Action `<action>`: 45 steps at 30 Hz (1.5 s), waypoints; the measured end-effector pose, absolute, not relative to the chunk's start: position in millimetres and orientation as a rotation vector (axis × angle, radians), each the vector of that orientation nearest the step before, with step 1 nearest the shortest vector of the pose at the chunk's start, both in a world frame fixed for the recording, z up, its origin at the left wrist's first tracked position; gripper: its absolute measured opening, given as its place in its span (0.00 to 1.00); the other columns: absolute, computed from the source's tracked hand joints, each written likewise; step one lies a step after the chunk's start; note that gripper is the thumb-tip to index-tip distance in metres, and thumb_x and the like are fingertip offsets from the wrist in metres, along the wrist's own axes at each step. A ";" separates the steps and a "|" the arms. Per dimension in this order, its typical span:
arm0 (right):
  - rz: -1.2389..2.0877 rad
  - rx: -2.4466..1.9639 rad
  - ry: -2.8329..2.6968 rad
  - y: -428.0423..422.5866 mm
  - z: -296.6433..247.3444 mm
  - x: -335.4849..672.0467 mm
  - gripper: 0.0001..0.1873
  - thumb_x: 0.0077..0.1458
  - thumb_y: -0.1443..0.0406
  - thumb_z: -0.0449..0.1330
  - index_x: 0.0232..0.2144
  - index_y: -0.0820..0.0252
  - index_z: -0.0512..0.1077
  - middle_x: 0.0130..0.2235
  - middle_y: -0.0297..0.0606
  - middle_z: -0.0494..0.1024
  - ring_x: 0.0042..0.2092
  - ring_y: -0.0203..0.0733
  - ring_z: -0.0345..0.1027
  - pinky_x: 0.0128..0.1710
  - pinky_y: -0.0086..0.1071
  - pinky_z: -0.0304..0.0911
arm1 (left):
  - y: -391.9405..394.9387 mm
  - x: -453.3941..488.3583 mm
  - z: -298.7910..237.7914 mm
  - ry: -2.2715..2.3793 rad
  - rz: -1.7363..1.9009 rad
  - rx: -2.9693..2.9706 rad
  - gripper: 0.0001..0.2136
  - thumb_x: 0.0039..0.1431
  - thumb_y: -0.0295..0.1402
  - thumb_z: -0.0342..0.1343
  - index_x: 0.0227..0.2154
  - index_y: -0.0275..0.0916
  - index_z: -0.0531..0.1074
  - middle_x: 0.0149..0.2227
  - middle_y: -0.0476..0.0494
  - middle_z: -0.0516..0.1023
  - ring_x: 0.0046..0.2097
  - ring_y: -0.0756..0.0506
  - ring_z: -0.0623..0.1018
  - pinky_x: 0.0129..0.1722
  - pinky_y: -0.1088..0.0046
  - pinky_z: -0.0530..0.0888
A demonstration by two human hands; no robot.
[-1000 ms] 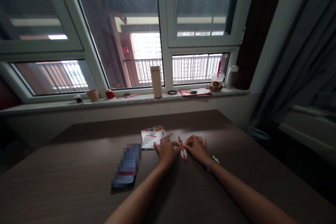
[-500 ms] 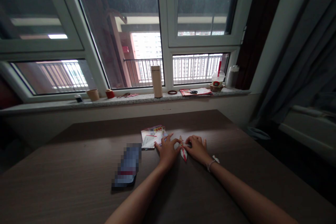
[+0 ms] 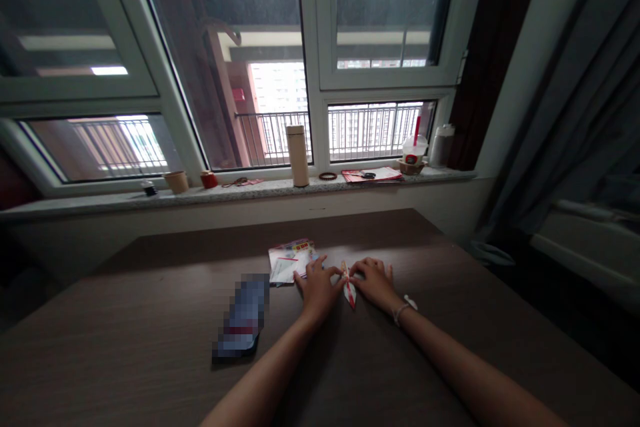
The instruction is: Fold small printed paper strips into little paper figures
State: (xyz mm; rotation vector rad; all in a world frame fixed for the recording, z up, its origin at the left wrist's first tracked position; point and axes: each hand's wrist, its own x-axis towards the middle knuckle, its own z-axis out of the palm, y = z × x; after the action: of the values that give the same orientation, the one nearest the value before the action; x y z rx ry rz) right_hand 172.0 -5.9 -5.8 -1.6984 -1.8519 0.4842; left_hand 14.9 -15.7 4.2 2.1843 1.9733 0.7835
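Observation:
A small folded paper piece [image 3: 349,288], white with red marks, lies on the dark wooden table [image 3: 150,320]. My left hand [image 3: 316,287] rests on its left side with fingertips pressing it down. My right hand [image 3: 374,283], a white bracelet at the wrist, pinches the paper's upper right edge. Both hands touch the paper from opposite sides.
Printed paper sheets [image 3: 289,260] lie just behind my left hand. A blurred dark flat object [image 3: 243,313] lies to the left. On the windowsill [image 3: 100,199] stand a beige flask [image 3: 299,155], a cup with a red straw [image 3: 415,150], small cups and papers.
My fingers have shifted slightly on the folded paper, with the left fingers drawn closer in. The paper stays in the same place.

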 end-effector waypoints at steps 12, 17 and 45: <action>0.500 -1.681 -1.829 -8.7 -3.1 174.7 0.08 0.53 0.56 0.59 0.32 0.48 0.78 0.45 0.35 0.72 0.55 0.49 0.57 0.61 0.60 0.27 | -18.1 14.1 7.0 2.013 0.680 2.266 0.09 0.58 0.45 0.56 0.35 0.54 0.79 0.62 0.47 0.65 0.63 0.33 0.59 0.56 0.29 0.45; 0.486 -1.694 -1.846 -9.9 -0.8 174.1 0.09 0.53 0.55 0.59 0.32 0.49 0.77 0.45 0.34 0.73 0.55 0.50 0.57 0.61 0.61 0.28 | -16.2 15.7 6.0 2.024 0.704 2.266 0.12 0.58 0.43 0.57 0.44 0.55 0.74 0.61 0.45 0.65 0.62 0.34 0.60 0.56 0.29 0.47; 0.399 -1.707 -1.929 -10.0 -6.3 176.6 0.12 0.56 0.54 0.55 0.39 0.48 0.72 0.49 0.35 0.69 0.57 0.48 0.55 0.62 0.53 0.34 | -9.1 12.6 1.5 1.998 0.601 2.217 0.11 0.57 0.48 0.55 0.39 0.54 0.78 0.62 0.44 0.63 0.64 0.33 0.57 0.57 0.30 0.46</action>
State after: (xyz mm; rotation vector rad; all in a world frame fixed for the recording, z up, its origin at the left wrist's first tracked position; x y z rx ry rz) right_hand 176.6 -10.0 -6.3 -1.7068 -1.9288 0.3989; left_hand 12.6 -9.1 1.5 2.2171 1.9985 0.6006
